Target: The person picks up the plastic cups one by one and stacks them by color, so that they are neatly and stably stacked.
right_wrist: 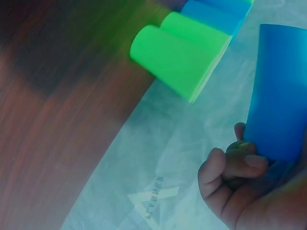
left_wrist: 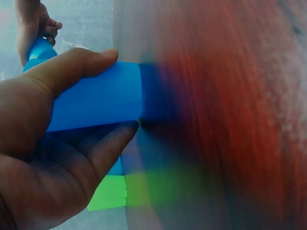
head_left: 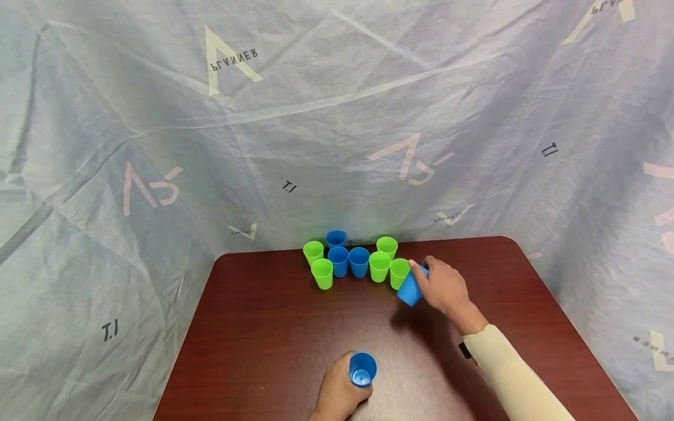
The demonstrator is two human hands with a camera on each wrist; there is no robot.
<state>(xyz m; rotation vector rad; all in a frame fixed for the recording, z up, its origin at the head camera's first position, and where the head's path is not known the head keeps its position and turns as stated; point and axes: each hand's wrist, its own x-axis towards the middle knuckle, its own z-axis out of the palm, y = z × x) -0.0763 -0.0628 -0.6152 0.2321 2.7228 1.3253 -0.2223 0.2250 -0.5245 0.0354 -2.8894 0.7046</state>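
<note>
My left hand [head_left: 339, 386] grips a blue cup [head_left: 363, 369] near the front of the table, its mouth facing up. In the left wrist view, the thumb and fingers wrap round this blue cup [left_wrist: 100, 98]. Farther back on the right, my right hand [head_left: 444, 287] holds another blue cup [head_left: 412, 289], tilted and raised off the table. Fingers curl about the mouth end of that blue cup [right_wrist: 278, 91] in the right wrist view. Just left of it stands a green cup [head_left: 399, 275], the nearest of the standing cups; whether they touch cannot be told.
Along the back edge stand several upright cups: green cups [head_left: 322, 275] on the left, blue cups [head_left: 359, 263] in the middle, green cups [head_left: 379, 268] on the right. Grey printed cloth [head_left: 337, 146] hangs behind and beside the dark red wooden table [head_left: 253, 339].
</note>
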